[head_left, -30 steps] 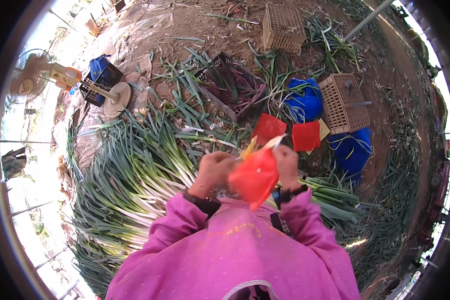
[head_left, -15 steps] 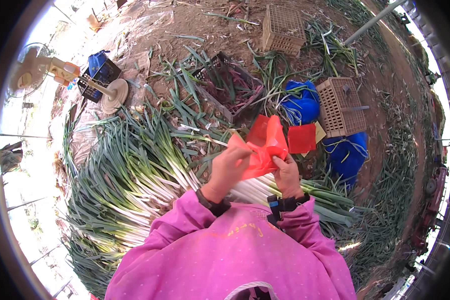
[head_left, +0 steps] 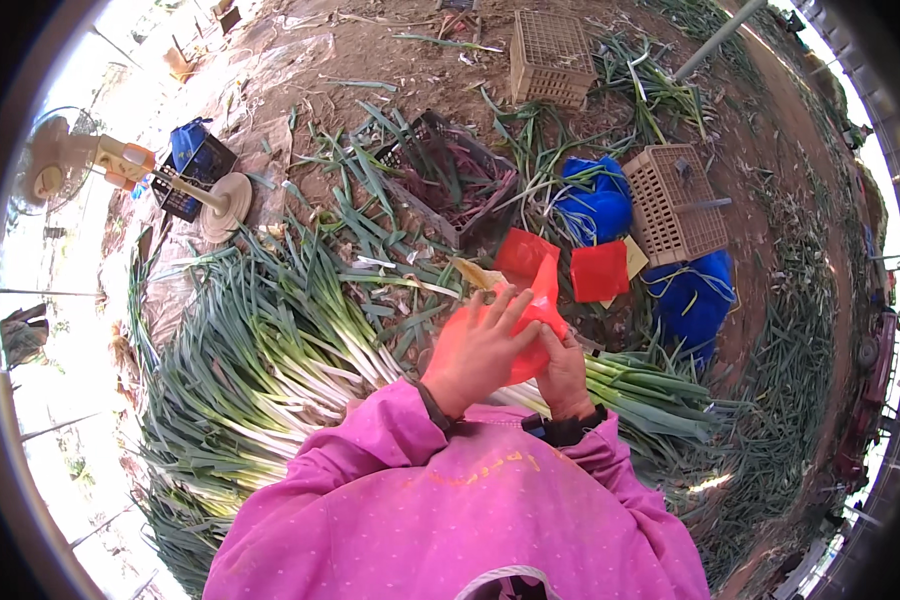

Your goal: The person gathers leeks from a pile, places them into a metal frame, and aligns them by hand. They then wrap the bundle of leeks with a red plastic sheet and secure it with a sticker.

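In front of my chest is a thin red plastic bag [head_left: 542,292], crumpled and partly spread. My right hand [head_left: 566,376] grips its right edge, thumb pressed against the fingers. Fingers spread, my left hand [head_left: 482,350] lies over the bag's near left part and covers some of it. Below the hands and off to the left, a large pile of leeks [head_left: 300,350] fans out, white stems toward me. More leeks [head_left: 650,395] stick out to the right, partly hidden by my arms.
Beyond the bag lie flat red sheets [head_left: 523,252] and a red square pack [head_left: 600,273]. Blue bags [head_left: 600,205] sit beside a tan crate [head_left: 678,205]. A dark crate [head_left: 450,180] holds purplish strands. Farther off are another tan crate [head_left: 552,58] and a standing fan [head_left: 227,205].
My left hand has moved right and flattened its spread fingers over the red bag. The right hand has come slightly nearer to me, still gripping it. The bag has changed shape.
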A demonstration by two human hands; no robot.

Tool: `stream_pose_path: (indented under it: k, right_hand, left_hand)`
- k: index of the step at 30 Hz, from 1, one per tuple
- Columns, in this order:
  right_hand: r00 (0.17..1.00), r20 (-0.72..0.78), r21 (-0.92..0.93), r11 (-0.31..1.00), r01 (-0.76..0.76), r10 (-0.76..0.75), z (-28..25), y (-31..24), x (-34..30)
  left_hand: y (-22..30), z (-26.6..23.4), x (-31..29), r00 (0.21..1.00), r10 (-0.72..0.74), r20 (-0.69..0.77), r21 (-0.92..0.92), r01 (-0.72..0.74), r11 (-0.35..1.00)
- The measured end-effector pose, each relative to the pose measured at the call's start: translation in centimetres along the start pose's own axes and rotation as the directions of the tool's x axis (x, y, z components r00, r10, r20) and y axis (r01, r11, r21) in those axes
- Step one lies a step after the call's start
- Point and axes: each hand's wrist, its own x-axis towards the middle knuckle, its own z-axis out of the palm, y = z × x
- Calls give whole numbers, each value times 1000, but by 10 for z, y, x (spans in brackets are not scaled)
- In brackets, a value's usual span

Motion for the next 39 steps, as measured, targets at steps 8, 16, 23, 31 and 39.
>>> stream_pose_path:
  k: [8, 16, 23, 31, 39]
  right_hand:
    - [987, 163, 119, 993, -16, -3, -16, -27, -11]
    - [954, 301, 5, 1000, -11, 9, -32, -30, -29]
    - [991, 114, -120, 989, 91, -77, -40, -30, -24]
    - [989, -2, -160, 976, 146, -149, -26, -26, -10]
    - [976, 104, -135, 970, 204, -191, -8, -16, -4]
  left_hand:
    - [-78, 16, -53, 771, -621, -140, -568, 452, 688]
    - [-102, -12, -37, 764, -255, 593, -781, 623, 48]
    - [-113, -30, -36, 702, -236, 672, -730, 682, -45]
    - [-149, -43, -38, 693, 68, 718, -687, 689, 233]
    - [-100, -31, -10, 577, 99, 811, -575, 753, 320]
